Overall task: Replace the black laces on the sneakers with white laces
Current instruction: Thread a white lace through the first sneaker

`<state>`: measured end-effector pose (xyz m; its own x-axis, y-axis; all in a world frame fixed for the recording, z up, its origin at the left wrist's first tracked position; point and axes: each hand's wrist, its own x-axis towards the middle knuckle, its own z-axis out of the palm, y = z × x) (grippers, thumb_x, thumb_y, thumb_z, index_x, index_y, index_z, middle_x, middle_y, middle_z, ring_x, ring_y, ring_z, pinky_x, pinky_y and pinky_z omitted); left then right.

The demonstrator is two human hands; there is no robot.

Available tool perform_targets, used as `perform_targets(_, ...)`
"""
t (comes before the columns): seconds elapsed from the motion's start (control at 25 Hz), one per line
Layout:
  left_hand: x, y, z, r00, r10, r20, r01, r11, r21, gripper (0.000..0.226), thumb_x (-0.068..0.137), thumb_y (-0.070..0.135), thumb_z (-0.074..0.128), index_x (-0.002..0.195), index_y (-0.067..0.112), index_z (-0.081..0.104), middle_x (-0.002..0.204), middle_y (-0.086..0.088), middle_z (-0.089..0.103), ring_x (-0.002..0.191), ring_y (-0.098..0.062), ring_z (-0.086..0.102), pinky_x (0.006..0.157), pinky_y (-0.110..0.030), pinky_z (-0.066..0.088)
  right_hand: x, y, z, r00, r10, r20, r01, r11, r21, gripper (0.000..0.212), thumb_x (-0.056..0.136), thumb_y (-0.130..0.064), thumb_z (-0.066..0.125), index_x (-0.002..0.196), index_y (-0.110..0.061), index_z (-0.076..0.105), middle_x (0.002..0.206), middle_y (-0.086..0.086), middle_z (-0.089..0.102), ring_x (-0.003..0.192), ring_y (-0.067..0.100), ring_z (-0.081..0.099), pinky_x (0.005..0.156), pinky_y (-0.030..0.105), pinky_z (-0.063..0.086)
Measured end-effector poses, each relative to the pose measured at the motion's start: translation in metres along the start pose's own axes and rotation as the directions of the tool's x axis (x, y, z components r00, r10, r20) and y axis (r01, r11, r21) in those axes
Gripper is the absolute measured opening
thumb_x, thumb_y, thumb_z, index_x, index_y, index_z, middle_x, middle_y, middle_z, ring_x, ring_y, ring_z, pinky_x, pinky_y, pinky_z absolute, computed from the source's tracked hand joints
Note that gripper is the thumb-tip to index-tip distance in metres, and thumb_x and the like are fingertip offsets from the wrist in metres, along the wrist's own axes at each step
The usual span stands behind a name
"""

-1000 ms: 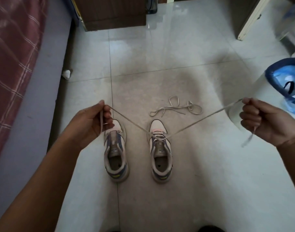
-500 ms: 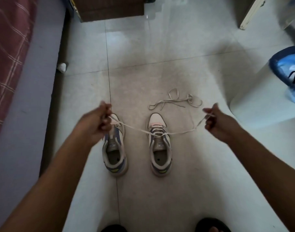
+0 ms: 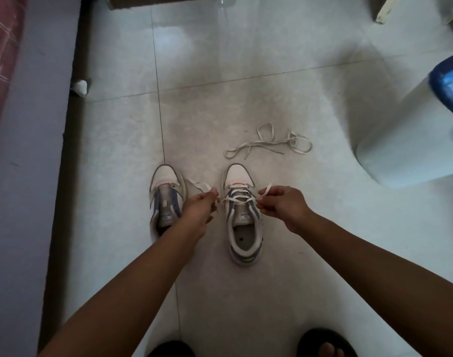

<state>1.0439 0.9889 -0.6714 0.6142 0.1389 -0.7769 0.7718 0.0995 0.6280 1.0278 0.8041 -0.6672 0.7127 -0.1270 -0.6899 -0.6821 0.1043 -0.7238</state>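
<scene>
Both hands pinched the ends of the white lace point(image 3: 239, 199) threaded through the right sneaker point(image 3: 242, 215): left hand point(image 3: 199, 210) beside it, right hand point(image 3: 280, 204) opposite. Lacing looked midway; next, each end probably needed feeding through the following eyelets. The left sneaker point(image 3: 166, 199) stood unlaced, a spare lace point(image 3: 269, 144) beyond.

Both forearms are bare right up to where they leave the picture at the near edge; no sleeve, watch, band or ring shows on either. The left hand point(image 3: 199, 211) and right hand point(image 3: 282, 204) wear no gloves. At the near edge, two dark slippers: the left slipper point(image 3: 171, 349) shows only a rounded black front, while the right slipper point(image 3: 320, 340) is open-toed, with bare toes visible past its black strap.
</scene>
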Motion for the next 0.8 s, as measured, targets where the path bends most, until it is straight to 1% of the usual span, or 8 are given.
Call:
perform_targets(0.04, 0.004, -0.001, 0.000, 1.000, 0.016, -0.016, -0.016, 1.000, 0.010, 0.018, 0.094, 0.026, 0.055, 0.080, 0.016, 0.059, 0.067, 0.002, 0.056, 0.053, -0.009, 0.044, 0.044, -0.018, 0.034, 0.001, 0.001, 0.001, 1.000, -0.012, -0.008, 0.012, 1.000, 0.003, 0.016, 0.080, 0.006, 0.066, 0.095, 0.000, 0.064, 0.075, 0.010, 0.066, 0.062, 0.015, 0.065, 0.057, 0.020, 0.056)
perform_targets(0.08, 0.006, -0.003, 0.000, 1.000, 0.014, -0.009, -0.015, 0.999, -0.033, 0.017, 0.094, 0.024, 0.055, 0.081, 0.014, 0.059, 0.067, -0.001, 0.051, 0.053, -0.010, 0.040, 0.040, -0.017, 0.033, 0.002, 0.002, 0.002, 1.000, -0.024, -0.015, 0.024, 1.000, 0.006, 0.015, 0.080, 0.007, 0.066, 0.093, 0.000, 0.064, 0.074, 0.010, 0.066, 0.061, 0.014, 0.065, 0.058, 0.020, 0.057)
perform_targets(0.12, 0.007, -0.004, 0.000, 1.000, 0.005, 0.010, -0.004, 0.995, -0.096, 0.017, 0.094, 0.019, 0.055, 0.080, 0.010, 0.058, 0.067, -0.004, 0.049, 0.052, -0.010, 0.040, 0.037, -0.016, 0.034, 0.003, 0.003, 0.002, 0.999, -0.035, -0.021, 0.035, 0.999, 0.005, 0.014, 0.080, 0.008, 0.066, 0.090, -0.001, 0.064, 0.073, 0.010, 0.066, 0.060, 0.014, 0.064, 0.058, 0.020, 0.057)
perform_targets(0.2, 0.007, -0.006, 0.001, 0.999, -0.005, 0.047, 0.013, 0.984, -0.177, 0.014, 0.093, 0.005, 0.055, 0.078, 0.005, 0.055, 0.068, -0.008, 0.050, 0.053, -0.013, 0.046, 0.039, -0.016, 0.043, 0.005, 0.005, 0.002, 0.998, -0.057, -0.026, 0.057, 0.998, -0.006, 0.013, 0.079, 0.009, 0.067, 0.084, -0.003, 0.064, 0.072, 0.009, 0.066, 0.062, 0.015, 0.065, 0.059, 0.021, 0.057)
perform_targets(0.32, 0.006, -0.007, -0.001, 0.998, 0.016, 0.058, -0.005, 0.982, -0.189, 0.017, 0.088, -0.012, 0.052, 0.080, 0.002, 0.054, 0.073, -0.011, 0.053, 0.063, -0.017, 0.052, 0.047, -0.016, 0.052, 0.005, 0.006, 0.002, 0.997, -0.081, -0.021, 0.081, 0.997, -0.014, 0.015, 0.078, 0.009, 0.068, 0.079, -0.005, 0.064, 0.070, 0.008, 0.066, 0.062, 0.015, 0.065, 0.061, 0.022, 0.058)
perform_targets(0.52, 0.005, -0.005, -0.006, 0.997, 0.050, 0.063, -0.040, 0.989, -0.143, 0.015, 0.087, -0.008, 0.057, 0.084, 0.006, 0.056, 0.078, -0.010, 0.058, 0.067, -0.017, 0.058, 0.054, -0.019, 0.056, 0.006, 0.003, 0.000, 0.995, -0.097, 0.026, 0.099, 0.991, -0.087, 0.012, 0.076, 0.010, 0.069, 0.083, 0.000, 0.064, 0.070, 0.008, 0.064, 0.062, 0.015, 0.063, 0.062, 0.021, 0.058)
perform_targets(0.68, 0.003, -0.007, -0.005, 0.993, 0.083, 0.085, -0.069, 0.986, -0.154, 0.015, 0.086, -0.010, 0.057, 0.084, 0.005, 0.056, 0.079, -0.010, 0.057, 0.070, -0.019, 0.059, 0.059, -0.021, 0.057, 0.006, 0.006, 0.001, 0.985, -0.161, 0.061, 0.170, 0.964, -0.204, 0.014, 0.075, 0.009, 0.071, 0.088, 0.005, 0.067, 0.060, -0.005, 0.067, 0.056, 0.004, 0.064, 0.056, 0.016, 0.054)
perform_targets(0.8, 0.003, -0.008, -0.004, 0.986, 0.131, 0.101, -0.120, 0.987, -0.111, 0.017, 0.085, -0.011, 0.057, 0.082, 0.005, 0.057, 0.079, -0.010, 0.057, 0.073, -0.018, 0.059, 0.063, -0.021, 0.057, 0.007, 0.011, 0.006, 0.976, -0.215, 0.044, 0.217, 0.918, -0.331, 0.011, 0.075, 0.003, 0.073, 0.083, -0.005, 0.071, 0.069, -0.006, 0.067, 0.065, 0.004, 0.062, 0.066, 0.015, 0.051)
